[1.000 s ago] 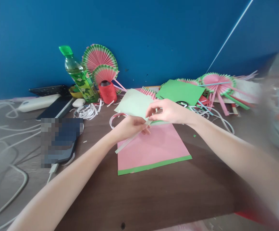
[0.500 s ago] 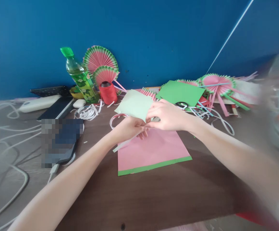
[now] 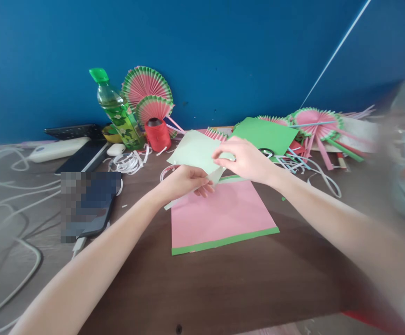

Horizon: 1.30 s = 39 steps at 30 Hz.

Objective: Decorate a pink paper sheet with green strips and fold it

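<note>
A pink sheet point(image 3: 219, 214) with a green strip along its front edge and a pale green strip at its back edge lies on the brown table. Over its back left part, my left hand point(image 3: 188, 181) is closed, thumb against fingers, on a pale strip point(image 3: 178, 201). My right hand point(image 3: 246, 158) is in a pinch a little to the right and above; what its fingertips hold, if anything, is too small to name. Behind both hands is a pale green sheet point(image 3: 193, 151), partly covered by them.
A green bottle point(image 3: 120, 116), pleated paper fans point(image 3: 146, 88) and a red spool point(image 3: 157, 135) stand at the back left. A phone point(image 3: 96, 204) and cables lie left. A green sheet point(image 3: 265, 137) and more fans point(image 3: 317, 123) are back right.
My right hand has moved up and away from my left hand, leaving a gap between them. The pale strip at the back edge of the pink sheet now shows.
</note>
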### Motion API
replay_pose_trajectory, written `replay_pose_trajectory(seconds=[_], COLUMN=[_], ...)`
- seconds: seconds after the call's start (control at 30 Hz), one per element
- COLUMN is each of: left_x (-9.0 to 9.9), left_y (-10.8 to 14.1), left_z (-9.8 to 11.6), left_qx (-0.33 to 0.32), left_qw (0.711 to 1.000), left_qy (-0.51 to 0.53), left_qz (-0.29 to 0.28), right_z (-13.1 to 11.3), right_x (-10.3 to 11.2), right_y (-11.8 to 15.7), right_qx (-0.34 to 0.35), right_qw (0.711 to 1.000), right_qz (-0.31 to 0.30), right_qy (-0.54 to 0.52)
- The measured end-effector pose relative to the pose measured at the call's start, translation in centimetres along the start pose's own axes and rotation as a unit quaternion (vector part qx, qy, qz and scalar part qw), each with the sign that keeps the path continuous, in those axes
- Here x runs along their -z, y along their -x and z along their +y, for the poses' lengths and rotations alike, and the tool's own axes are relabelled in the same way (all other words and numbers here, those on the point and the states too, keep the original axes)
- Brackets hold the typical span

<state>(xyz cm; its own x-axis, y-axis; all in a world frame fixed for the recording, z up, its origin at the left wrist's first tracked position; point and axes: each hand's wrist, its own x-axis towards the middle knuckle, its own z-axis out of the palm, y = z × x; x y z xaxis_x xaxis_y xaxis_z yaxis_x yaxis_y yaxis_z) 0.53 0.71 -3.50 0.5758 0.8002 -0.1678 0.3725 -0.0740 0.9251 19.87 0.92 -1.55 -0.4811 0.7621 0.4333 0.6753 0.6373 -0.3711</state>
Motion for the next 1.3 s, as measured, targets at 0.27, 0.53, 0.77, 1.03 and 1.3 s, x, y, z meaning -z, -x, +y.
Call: replay_pose_trajectory(seconds=[0.27,0.53,0.77,1.03,1.3], left_x=[0.0,0.6,-0.1,-0.6,-1.2], left_y=[-0.1,0.0,0.1,0.2,-0.3], left_z=[0.2,-0.3,0.1,0.0,-1.5], left_qx=[0.033,-0.034,-0.043,-0.025,-0.088], left_qw=[0.997,0.995,0.997,0.995,0.99], left_qy=[0.03,0.086,0.054,0.053,0.022], left_qz=[0.061,0.023,0.041,0.077,0.106], right_z=[-1.6,-1.4,-0.8,-0.4,-0.2], right_x=[-1.2,-2.3,-2.4,-3.0,-3.7], right_y=[0.4,0.6,0.6,0.6,0.7], right_qx=[0.126,0.022,0.019,0.099,0.139], right_qw=[0.99,0.998,0.999,0.988,0.979], right_qz=[0.051,0.048,0.042,0.044,0.072], right_qy=[0.026,0.017,0.003,0.108,0.133])
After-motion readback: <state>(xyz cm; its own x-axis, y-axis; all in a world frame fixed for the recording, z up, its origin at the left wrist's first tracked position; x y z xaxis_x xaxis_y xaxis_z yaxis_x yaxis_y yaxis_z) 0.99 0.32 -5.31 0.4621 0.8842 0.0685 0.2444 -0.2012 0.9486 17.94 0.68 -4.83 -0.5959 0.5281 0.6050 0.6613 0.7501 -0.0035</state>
